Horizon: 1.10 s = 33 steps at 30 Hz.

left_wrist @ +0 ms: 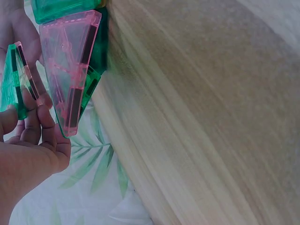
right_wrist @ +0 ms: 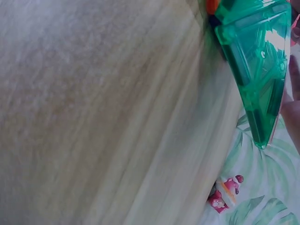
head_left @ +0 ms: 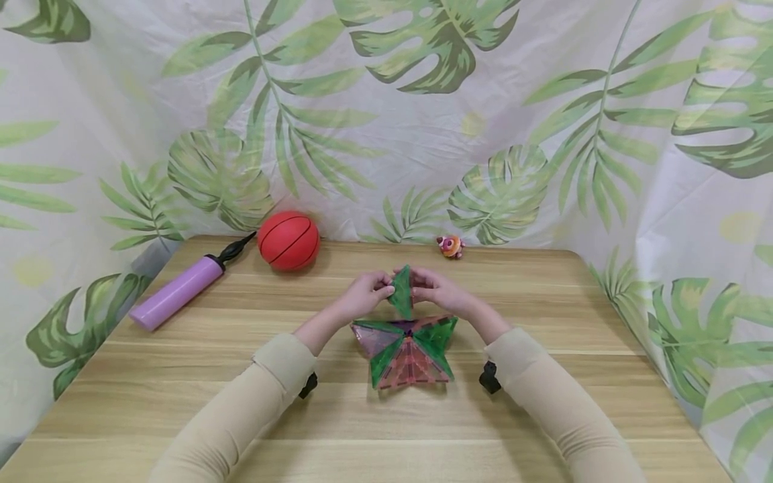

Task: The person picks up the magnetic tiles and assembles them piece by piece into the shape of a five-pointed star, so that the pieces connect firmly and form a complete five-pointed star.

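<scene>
Above the table, my left hand (head_left: 364, 296) pinches a green triangular magnetic tile (head_left: 401, 292) between thumb and fingers. A pink-edged tile (left_wrist: 26, 70) lies against its back in the left wrist view. From the other side, my right hand (head_left: 442, 294) holds the same pair at its right edge; its fingertips are partly hidden. Just below and nearer stands a star-shaped build of translucent magnetic tiles (head_left: 412, 369) in pink, green and purple, with raised points. One of its pink tiles (left_wrist: 70, 56) and a green tile (right_wrist: 262, 65) show close up in the wrist views.
At the table's back left are a purple hand pump (head_left: 178, 293) with a black nozzle and a red ball (head_left: 288, 241) with black lines. A small colourful figurine (head_left: 450, 246) sits by the back edge. Behind the wooden table (head_left: 543, 402) hangs a leaf-print cloth (head_left: 410, 134).
</scene>
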Tool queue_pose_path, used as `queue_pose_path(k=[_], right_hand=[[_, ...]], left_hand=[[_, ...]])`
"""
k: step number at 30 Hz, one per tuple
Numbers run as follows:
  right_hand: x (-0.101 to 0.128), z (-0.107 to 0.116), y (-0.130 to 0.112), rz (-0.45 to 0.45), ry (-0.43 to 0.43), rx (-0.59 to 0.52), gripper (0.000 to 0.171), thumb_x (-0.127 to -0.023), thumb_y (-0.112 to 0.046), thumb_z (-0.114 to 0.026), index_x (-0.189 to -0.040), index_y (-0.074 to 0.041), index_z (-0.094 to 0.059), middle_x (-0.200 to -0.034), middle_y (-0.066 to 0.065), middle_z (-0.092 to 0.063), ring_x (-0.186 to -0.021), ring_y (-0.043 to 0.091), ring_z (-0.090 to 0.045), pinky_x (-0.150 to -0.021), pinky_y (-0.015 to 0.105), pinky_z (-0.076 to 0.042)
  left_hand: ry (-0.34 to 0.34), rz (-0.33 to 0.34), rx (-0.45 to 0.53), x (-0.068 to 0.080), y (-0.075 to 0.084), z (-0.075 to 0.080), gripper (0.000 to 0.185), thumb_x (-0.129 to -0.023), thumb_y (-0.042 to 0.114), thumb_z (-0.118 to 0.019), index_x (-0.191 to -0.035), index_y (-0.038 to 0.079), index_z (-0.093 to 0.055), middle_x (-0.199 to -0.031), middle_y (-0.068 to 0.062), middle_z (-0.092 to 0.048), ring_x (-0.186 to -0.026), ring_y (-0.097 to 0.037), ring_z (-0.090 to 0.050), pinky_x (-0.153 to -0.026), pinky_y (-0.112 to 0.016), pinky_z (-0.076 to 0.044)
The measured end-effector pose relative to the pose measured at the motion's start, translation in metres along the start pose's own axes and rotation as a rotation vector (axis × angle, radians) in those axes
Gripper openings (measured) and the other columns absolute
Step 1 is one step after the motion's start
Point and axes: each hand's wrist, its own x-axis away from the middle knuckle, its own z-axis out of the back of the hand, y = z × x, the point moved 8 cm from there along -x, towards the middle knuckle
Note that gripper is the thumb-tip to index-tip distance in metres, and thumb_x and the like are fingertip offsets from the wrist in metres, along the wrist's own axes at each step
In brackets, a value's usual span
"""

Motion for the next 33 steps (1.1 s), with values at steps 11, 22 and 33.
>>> queue_pose_path(k=[11,22,33], right_hand=[[0.004,0.01,0.001,-0.067,0.109,0.066,0.037,-0.099,-0.012,-0.046,-0.132,0.004,-0.042,-0.125,0.022,-0.05,-0.114,0.028,-0.05,-0.094,0.054,-0.043],[0.005,0.019,0.006,-0.082,0.084,0.26,0.019,-0.098,-0.016,-0.051,-0.106,-0.001,-0.06,-0.088,0.005,-0.06,-0.081,0.029,-0.055,-0.077,0.055,-0.045],[0.002,0.022,0.026,-0.141,0.071,0.227,0.023,-0.098,-0.014,-0.05,-0.111,0.003,-0.059,-0.092,0.012,-0.062,-0.083,0.023,-0.057,-0.081,0.048,-0.048]], left_hand=[[-0.006,0.074,0.031,0.0,-0.006,0.001,0.015,-0.099,0.009,-0.047,-0.101,-0.002,-0.057,-0.093,-0.014,-0.065,-0.088,-0.03,-0.056,-0.07,-0.027,-0.04],[-0.072,-0.045,-0.175,-0.002,-0.002,0.001,0.018,-0.095,0.008,-0.054,-0.11,0.0,-0.059,-0.089,-0.01,-0.065,-0.078,-0.016,-0.056,-0.068,-0.028,-0.044],[-0.116,-0.05,-0.221,-0.014,-0.015,-0.014,0.014,-0.096,0.009,-0.053,-0.106,0.001,-0.058,-0.088,-0.009,-0.064,-0.078,-0.016,-0.057,-0.07,-0.029,-0.045]])
